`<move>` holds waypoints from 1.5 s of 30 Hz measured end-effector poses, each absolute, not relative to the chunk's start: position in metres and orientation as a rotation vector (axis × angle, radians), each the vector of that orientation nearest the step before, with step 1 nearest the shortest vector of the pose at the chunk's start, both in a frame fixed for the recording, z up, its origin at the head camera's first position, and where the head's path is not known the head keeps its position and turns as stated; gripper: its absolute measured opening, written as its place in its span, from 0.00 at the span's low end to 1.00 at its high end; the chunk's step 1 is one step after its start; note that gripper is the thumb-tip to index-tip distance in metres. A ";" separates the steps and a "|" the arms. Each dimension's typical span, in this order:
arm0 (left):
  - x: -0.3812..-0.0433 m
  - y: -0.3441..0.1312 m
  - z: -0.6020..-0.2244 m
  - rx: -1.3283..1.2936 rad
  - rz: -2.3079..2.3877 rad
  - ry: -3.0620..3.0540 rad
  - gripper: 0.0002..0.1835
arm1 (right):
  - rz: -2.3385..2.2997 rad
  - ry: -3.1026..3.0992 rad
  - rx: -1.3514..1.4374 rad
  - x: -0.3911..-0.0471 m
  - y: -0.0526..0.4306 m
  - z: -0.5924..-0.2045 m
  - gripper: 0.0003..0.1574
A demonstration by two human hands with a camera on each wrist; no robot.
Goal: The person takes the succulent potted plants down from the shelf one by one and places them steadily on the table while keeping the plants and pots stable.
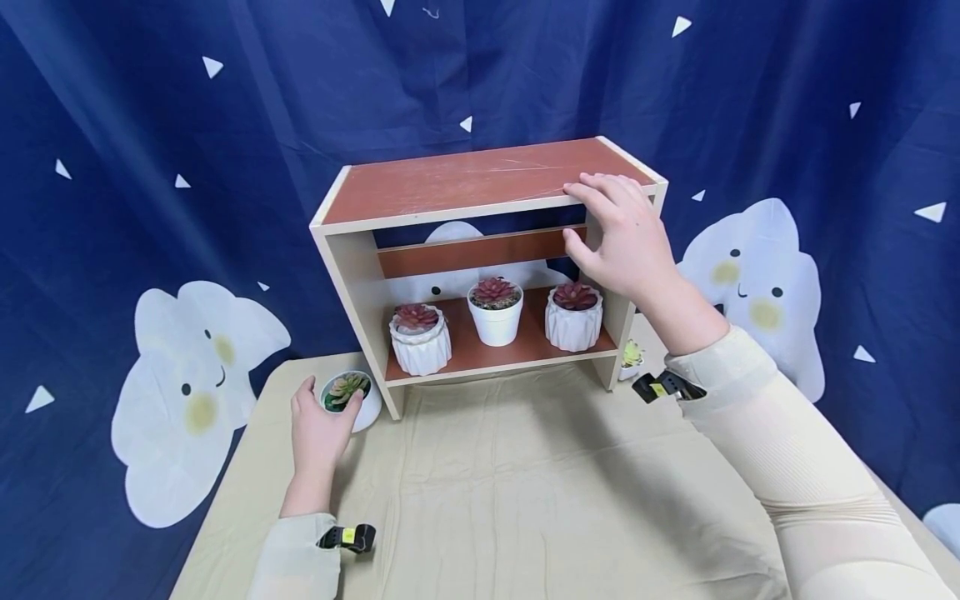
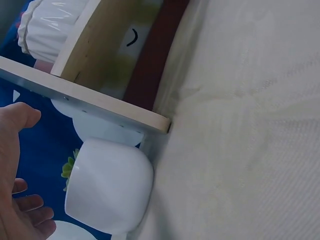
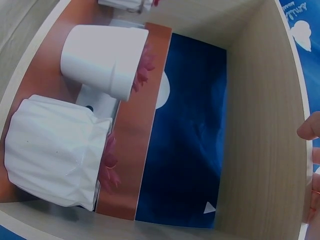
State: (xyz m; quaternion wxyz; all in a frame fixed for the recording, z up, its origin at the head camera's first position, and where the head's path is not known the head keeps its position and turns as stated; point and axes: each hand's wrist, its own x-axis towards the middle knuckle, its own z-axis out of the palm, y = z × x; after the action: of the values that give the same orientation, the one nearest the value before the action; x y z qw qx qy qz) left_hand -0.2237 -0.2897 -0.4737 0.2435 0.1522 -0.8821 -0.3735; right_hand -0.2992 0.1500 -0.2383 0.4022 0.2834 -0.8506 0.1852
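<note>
My left hand (image 1: 322,432) is held with fingers and thumb spread at the near side of a round white pot (image 1: 367,410) with a green succulent (image 1: 347,390). In the left wrist view, a gap shows between the fingertips and this pot. My right hand (image 1: 626,237) is raised at the right front edge of a small shelf (image 1: 480,179) with a red-brown top. Its fingers are loosely bent over the top board, and the thumb hangs lower, beside the front edge. Nothing shows in its grasp.
Inside the shelf, a fluted white pot (image 1: 422,348), a smooth white pot (image 1: 497,323) and another fluted pot (image 1: 573,327) hold red succulents. A small yellow-green succulent (image 1: 632,354) stands right of the shelf. Blue curtain (image 1: 480,75) hangs behind; beige cloth (image 1: 495,483) covers the table.
</note>
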 end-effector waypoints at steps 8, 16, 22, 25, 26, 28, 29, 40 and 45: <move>-0.219 -0.283 -0.459 0.391 -1.019 -2.418 0.48 | 0.468 -2.143 0.719 -0.299 0.150 -0.238 0.32; -0.217 -0.279 -0.450 0.362 -1.012 -2.392 0.45 | 0.478 -2.138 0.727 -0.299 0.149 -0.238 0.31; -0.218 -0.279 -0.443 0.285 -0.978 -2.342 0.41 | 0.479 -2.140 0.724 -0.299 0.149 -0.238 0.31; -0.219 -0.278 -0.439 0.251 -0.962 -2.314 0.39 | 0.480 -2.140 0.723 -0.298 0.149 -0.238 0.31; -0.219 -0.278 -0.438 0.243 -0.957 -2.306 0.39 | 0.480 -2.140 0.723 -0.298 0.149 -0.238 0.31; -0.219 -0.277 -0.436 0.239 -0.953 -2.296 0.38 | 0.479 -2.139 0.723 -0.298 0.149 -0.238 0.31; -0.219 -0.277 -0.435 0.237 -0.952 -2.293 0.38 | 0.477 -2.138 0.724 -0.298 0.149 -0.238 0.31; -0.222 -0.270 -0.415 0.189 -0.943 -2.246 0.34 | 0.471 -2.134 0.730 -0.300 0.149 -0.238 0.31; -0.224 -0.269 -0.409 0.155 -0.908 -2.221 0.34 | 0.469 -2.141 0.726 -0.300 0.149 -0.239 0.31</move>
State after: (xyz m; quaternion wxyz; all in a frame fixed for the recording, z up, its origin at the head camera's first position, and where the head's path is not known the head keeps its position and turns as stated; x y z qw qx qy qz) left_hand -0.2237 -0.2688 -0.4094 0.3603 0.0601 -0.8617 -0.3521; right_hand -0.3003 0.1494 -0.2385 0.4045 0.2876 -0.8480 0.1858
